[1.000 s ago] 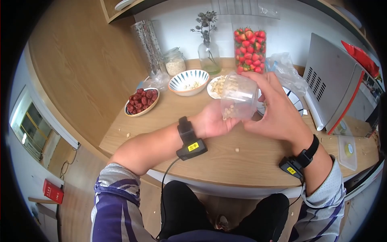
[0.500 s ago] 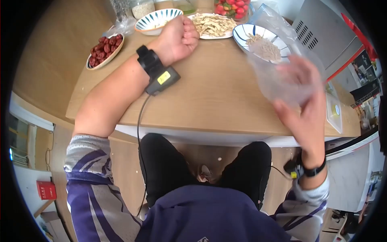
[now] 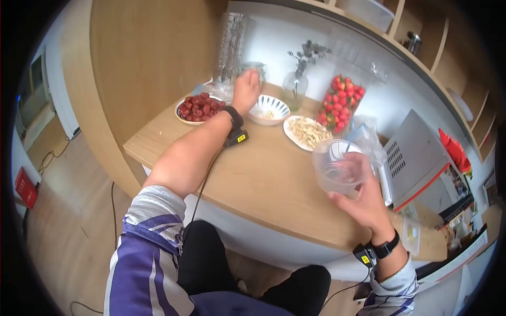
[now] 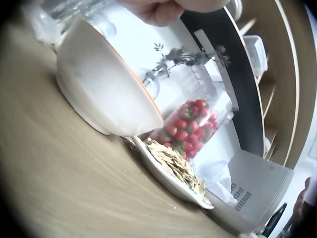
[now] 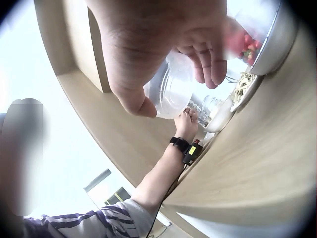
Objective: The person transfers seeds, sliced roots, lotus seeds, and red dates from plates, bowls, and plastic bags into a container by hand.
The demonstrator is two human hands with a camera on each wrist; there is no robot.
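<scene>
My left hand is raised with curled fingers at the left edge of the striped bowl, which has pale pieces in it. Whether anything is inside those fingers is hidden. In the left wrist view, part of that hand is above the white bowl. My right hand grips a clear plastic cup, tilted above the table; no contents show in it. The right wrist view shows the cup between the thumb and fingers of the right hand.
A bowl of red dates is at the left, and a plate of pale slices beside the striped bowl. Behind are a vase and strawberries. A blue-lined plate lies partly behind the cup; a grey appliance stands right.
My hands have moved apart. The left fingers, loosely spread under the cup a second ago, curled and moved to the striped bowl. The right hand carried the cup rightward, and the head view shifted.
</scene>
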